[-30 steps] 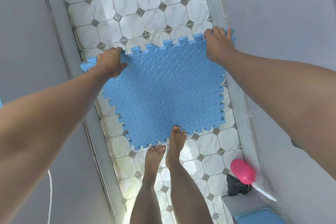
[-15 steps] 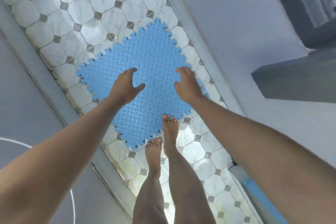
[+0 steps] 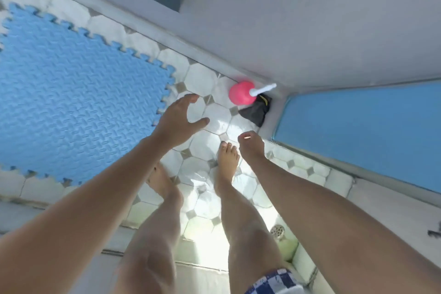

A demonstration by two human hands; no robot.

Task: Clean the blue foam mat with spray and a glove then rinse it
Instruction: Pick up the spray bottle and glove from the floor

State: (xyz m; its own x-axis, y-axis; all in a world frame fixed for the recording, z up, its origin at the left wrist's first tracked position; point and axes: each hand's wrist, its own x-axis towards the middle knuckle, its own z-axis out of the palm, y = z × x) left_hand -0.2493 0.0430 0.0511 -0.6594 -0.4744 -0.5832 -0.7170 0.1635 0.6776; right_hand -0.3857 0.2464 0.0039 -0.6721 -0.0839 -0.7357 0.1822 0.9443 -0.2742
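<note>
Nearest to us are our own bare legs and feet [image 3: 226,160], standing on the wet tiled floor [image 3: 202,200], with a checked blue-and-white hem at the bottom edge. A small round metal drain [image 3: 277,231] sits low to the right of our right forearm.

Our right hand [image 3: 251,144] hangs just above the toes of the right foot, fingers loosely curled inward and empty; it grasps nothing. Our left hand [image 3: 177,122] reaches out a little farther, palm down, fingers and thumb spread wide, holding nothing and hovering over bare tiles.

Just to the left of the left hand lies the blue foam mat [image 3: 76,93], flat on the floor, its toothed edge close beside our fingers but not touched by them. It stretches away to the left, out of frame.

Beyond both hands, ahead and slightly right of the left one, a pink round-bodied bottle [image 3: 239,93] with a white neck lies on its side near the base of the wall. A dark crumpled cloth item [image 3: 255,111] sits touching it; whether this is the glove we cannot tell. To the right of the right hand runs a blue panel [image 3: 358,131].
</note>
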